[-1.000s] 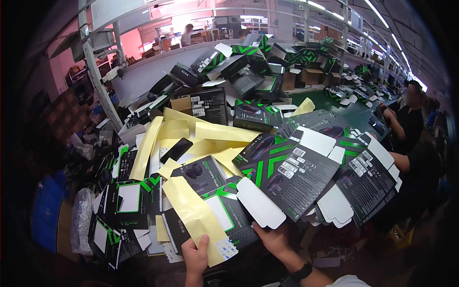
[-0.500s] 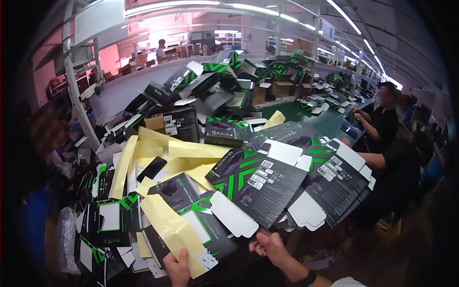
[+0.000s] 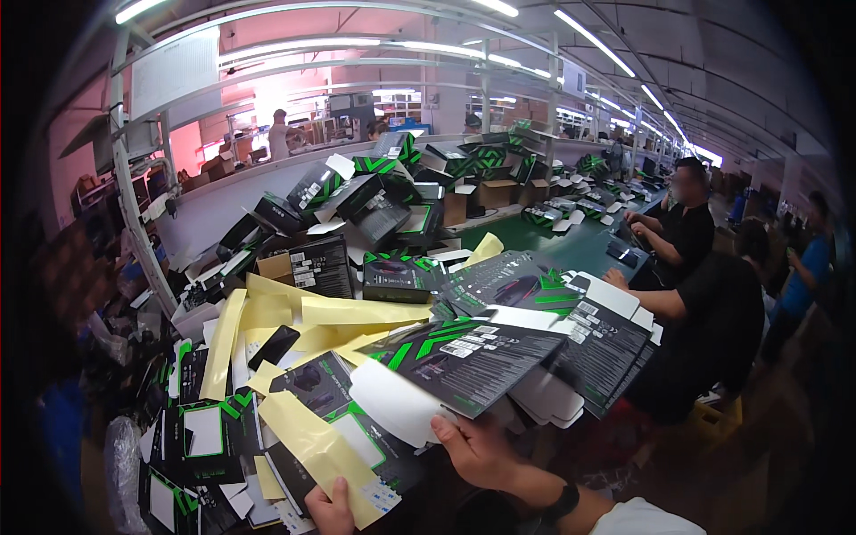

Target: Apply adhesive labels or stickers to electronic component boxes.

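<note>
My left hand (image 3: 332, 510) is at the lower middle, its thumb over the end of a yellow paper strip (image 3: 319, 439) with small white-and-blue stickers. The strip lies across a black-and-green box (image 3: 397, 443) with a white panel. My right hand (image 3: 477, 453) pinches the white flap of a flattened black-and-green carton (image 3: 473, 361); the thumb shows on top, the other fingers are underneath. That carton is tilted, its near edge raised. More flattened cartons (image 3: 602, 343) lie to the right of it, and others beneath.
Crumpled yellow sheets (image 3: 357, 310) and a black phone-like slab (image 3: 274, 346) lie left of the cartons. Boxes are heaped (image 3: 374, 192) at the back. A co-worker in black (image 3: 704, 308) is close on the right, another person behind. Bubble wrap (image 3: 125, 473) stands at the left edge.
My right hand has moved left and up and has taken hold of the white flap, lifting the carton's near edge. My left hand stays on the yellow strip. The view has shifted slightly.
</note>
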`<state>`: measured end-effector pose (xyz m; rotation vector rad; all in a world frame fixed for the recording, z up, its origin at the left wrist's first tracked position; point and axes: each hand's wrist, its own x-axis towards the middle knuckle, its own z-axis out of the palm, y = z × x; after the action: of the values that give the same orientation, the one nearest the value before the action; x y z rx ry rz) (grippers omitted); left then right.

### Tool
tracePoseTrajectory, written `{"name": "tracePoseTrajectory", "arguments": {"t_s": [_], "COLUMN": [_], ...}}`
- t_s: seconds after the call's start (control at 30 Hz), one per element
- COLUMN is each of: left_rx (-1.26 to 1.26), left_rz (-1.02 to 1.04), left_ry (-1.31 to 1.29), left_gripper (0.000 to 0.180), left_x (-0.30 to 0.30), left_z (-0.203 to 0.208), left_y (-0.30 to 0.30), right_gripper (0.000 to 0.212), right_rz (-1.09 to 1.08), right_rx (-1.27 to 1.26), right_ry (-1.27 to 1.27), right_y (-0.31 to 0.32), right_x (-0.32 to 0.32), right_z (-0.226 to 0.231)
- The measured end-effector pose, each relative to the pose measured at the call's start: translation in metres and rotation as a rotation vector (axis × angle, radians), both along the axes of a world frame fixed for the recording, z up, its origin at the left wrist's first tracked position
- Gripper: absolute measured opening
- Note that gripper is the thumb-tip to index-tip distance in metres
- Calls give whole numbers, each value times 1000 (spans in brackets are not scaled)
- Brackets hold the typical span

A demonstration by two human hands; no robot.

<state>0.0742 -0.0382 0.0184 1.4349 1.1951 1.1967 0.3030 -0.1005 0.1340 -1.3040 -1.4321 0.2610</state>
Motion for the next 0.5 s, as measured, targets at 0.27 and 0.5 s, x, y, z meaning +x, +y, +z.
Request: {"name": "tracePoseTrajectory", "arguments": {"t_s": [0.27, 0.5], "left_rx": [8, 44], "left_rz": [-4, -37], "left_ry": [-30, -65], "left_gripper": [27, 25], "left_x": [-2, 1], "left_z": [0, 1], "left_y": [0, -1], "right_gripper": [21, 20], "right_rz": [-232, -361], "right_rx": [281, 123], "right_ry": [-590, 62], "right_y": [-33, -62], "right_x": [23, 85], "right_z": [47, 36]}}
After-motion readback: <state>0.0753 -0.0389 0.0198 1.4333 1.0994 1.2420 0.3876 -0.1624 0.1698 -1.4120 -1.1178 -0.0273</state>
